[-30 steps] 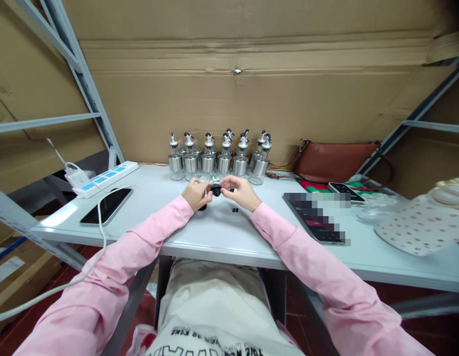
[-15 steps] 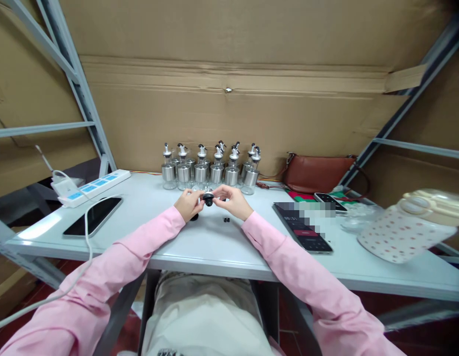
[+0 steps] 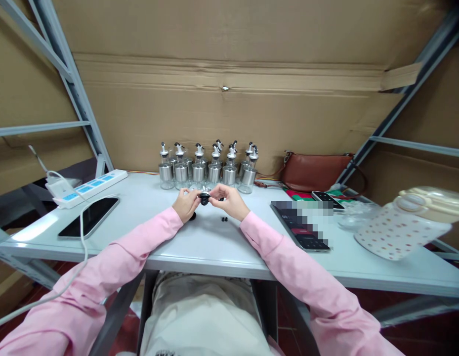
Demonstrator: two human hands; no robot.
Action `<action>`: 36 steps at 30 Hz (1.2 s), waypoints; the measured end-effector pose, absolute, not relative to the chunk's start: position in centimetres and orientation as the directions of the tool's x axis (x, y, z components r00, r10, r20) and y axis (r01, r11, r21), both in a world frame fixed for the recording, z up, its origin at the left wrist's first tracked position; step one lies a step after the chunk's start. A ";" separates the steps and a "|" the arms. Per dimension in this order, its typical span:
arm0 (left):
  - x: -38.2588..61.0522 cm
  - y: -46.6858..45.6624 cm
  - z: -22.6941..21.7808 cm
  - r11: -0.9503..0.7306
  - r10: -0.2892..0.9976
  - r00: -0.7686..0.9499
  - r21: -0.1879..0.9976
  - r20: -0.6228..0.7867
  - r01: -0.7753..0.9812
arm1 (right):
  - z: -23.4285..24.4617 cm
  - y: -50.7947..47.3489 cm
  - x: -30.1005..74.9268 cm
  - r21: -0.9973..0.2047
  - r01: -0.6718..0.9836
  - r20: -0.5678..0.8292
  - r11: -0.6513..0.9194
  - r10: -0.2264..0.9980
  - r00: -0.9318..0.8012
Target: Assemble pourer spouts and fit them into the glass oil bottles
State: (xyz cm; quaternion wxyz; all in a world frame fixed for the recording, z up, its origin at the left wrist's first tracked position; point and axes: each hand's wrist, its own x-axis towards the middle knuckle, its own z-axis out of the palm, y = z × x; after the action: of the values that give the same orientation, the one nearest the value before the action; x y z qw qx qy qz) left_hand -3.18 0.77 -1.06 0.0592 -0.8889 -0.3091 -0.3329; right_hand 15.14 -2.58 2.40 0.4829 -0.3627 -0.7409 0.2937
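A small black stopper [image 3: 204, 198] sits between the two hands, held just above the counter [image 3: 214, 242] near the middle of its width; it lies at the very tips of the grip on either side, its dark rounded underside facing the person and a little silvery detail showing above it, too small to make out; the left hand [image 3: 185, 204] has thumb and forefinger closed on the stopper's left edge; the right hand [image 3: 229, 201] pinches the opposite edge, thumb in front and forefinger above, so each grip is clamped on the same piece with only its thickness between the fingertips; the other fingers of the right hand curl loosely, and how those of the left hand sit is hard to tell.

Just beside the left hand a round black part [image 3: 192, 216] lies on the counter, partly covered by the fingers; below the right hand lie two tiny black pieces [image 3: 224, 219], close together; behind both hands stands a cluster of glass bottles [image 3: 214, 170] with steel sleeves and pouring spouts, upright; a dark phone [image 3: 90, 217] lies well to the left, and a brown bag [image 3: 314, 172] rests at the back right.
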 end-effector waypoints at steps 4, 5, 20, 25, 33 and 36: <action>-3.2 0.6 -0.9 -0.799 0.525 0.585 0.122 0.618 0.588 | 2.4 -2.7 15.2 -0.765 0.289 0.512 0.576 0.815 -0.270; -3.2 0.5 -0.8 -0.801 0.527 0.587 0.127 0.615 0.585 | 2.4 -2.8 15.2 -0.761 0.295 0.513 0.577 0.815 -0.271; -3.1 0.4 -0.5 -0.707 0.623 0.489 0.172 0.610 0.686 | 2.1 -2.8 14.9 -0.737 0.329 0.485 0.590 0.801 -0.351; -3.1 -0.2 -0.3 -0.745 0.620 0.519 0.232 0.589 0.626 | 1.9 -2.6 14.8 -0.740 0.334 0.497 0.583 0.810 -0.313; -3.0 -0.6 0.0 -0.762 0.608 0.523 0.256 0.597 0.594 | 2.0 -2.7 14.9 -0.665 0.372 0.559 0.648 0.761 -0.328; -2.9 -0.6 -0.1 -0.752 0.613 0.515 0.242 0.599 0.614 | 2.1 -2.9 14.9 -0.597 0.403 0.601 0.694 0.720 -0.348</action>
State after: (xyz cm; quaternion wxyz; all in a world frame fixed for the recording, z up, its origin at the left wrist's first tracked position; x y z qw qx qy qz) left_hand -2.88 -0.56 -0.06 0.0004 -0.8703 -0.3524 -0.3442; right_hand 14.90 -2.93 2.08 0.4510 -0.3500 -0.8021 0.1753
